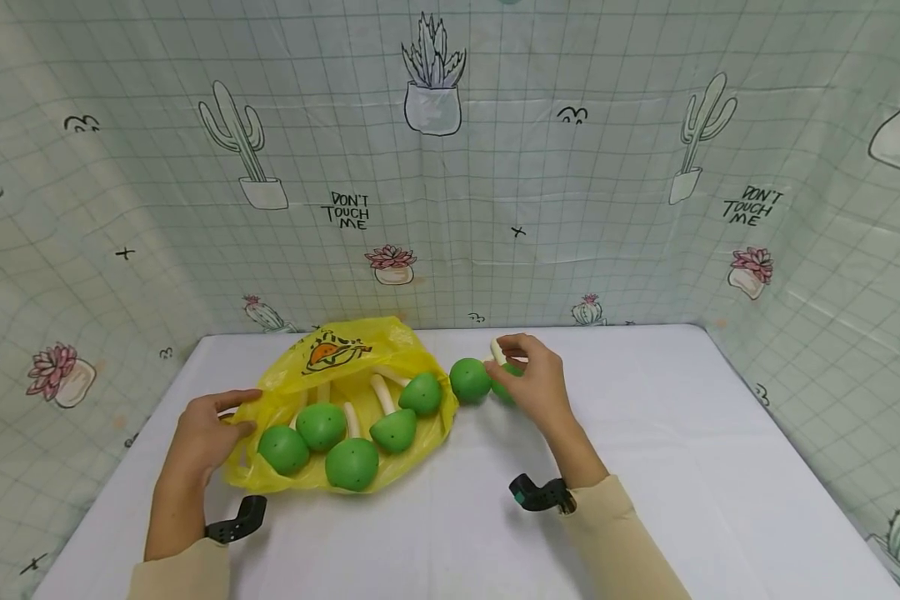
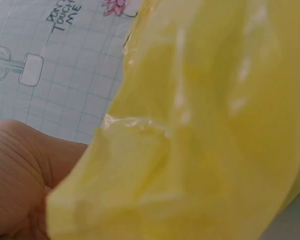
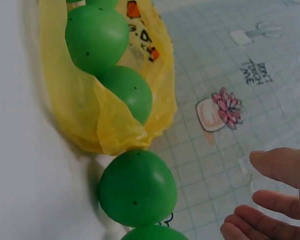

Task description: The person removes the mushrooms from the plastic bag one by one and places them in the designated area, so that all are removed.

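Observation:
A yellow plastic bag [image 1: 420,333] lies with its mouth facing me. Inside it are several toy mushrooms with green dotted caps [image 1: 352,464] and pale stems [image 1: 381,393]. My left hand [image 1: 201,433] grips the bag's left edge; in the left wrist view, yellow film [image 2: 200,150] hides most of its fingers. Right of the bag sits a green cap [image 1: 470,381], with a second green mushroom [image 1: 507,383] beside it, partly behind my right hand [image 1: 534,375]. That hand's thumb and fingers are apart near a pale stem [image 1: 498,351]; the right wrist view shows nothing between them.
A white cloth covers the table [image 1: 667,450]. Behind and at both sides hangs a grid-patterned curtain [image 1: 487,183] printed with cacti. Black wrist bands [image 1: 543,493] sit on both forearms.

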### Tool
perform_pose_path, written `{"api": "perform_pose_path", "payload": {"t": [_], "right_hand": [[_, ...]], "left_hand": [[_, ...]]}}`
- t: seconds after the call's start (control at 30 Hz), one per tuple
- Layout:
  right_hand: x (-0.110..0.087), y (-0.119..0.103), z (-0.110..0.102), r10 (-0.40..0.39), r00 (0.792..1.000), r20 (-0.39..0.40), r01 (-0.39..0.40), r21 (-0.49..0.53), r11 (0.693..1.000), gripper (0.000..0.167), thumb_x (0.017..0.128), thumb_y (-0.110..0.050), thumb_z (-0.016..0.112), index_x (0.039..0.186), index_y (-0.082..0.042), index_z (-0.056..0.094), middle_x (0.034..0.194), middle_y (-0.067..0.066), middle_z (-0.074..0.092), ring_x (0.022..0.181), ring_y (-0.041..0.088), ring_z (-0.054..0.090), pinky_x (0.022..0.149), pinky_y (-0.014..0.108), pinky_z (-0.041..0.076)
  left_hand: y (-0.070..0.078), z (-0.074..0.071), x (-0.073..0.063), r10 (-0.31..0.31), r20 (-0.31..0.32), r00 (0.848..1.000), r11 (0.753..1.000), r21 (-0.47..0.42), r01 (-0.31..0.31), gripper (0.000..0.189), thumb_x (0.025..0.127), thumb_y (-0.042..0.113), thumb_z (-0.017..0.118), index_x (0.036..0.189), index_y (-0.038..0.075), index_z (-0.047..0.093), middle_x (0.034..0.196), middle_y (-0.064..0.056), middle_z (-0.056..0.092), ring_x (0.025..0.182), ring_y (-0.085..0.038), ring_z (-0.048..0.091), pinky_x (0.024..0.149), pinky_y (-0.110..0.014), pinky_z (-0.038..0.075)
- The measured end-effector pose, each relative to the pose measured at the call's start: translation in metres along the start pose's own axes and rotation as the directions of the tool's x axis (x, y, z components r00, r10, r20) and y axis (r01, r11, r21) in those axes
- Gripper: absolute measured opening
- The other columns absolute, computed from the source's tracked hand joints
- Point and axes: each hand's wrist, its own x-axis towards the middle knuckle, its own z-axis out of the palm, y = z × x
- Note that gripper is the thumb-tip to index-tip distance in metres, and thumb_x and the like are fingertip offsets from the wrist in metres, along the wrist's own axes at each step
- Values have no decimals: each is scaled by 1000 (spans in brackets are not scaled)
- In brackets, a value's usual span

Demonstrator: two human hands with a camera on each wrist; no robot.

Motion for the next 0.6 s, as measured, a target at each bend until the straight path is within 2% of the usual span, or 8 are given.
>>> {"api": "perform_pose_path", "payload": {"t": [0.37,0.6], "right_hand": [[-8,-15,23,-72,995,62,69,54,996,39,88,-4,84,122,5,68,121,21,71,113,36,69,97,45,60],[-17,-22,37,-59,990,128,45,104,994,39,88,-4,84,122,6,68,121,24,69,114,40,67,98,48,59]], "left_hand": [[-1,-6,-2,26,-3,1000,1000,-15,-26,54,98,-5,60,151,-4,52,164,-33,29,144,-57,34,114,-65,40],[-1,-4,-2,18,-6,1000,999,-32,-19,54,99,-6,61,152,-2,52,164,-32,30,143,-54,36,114,-64,41]]}}
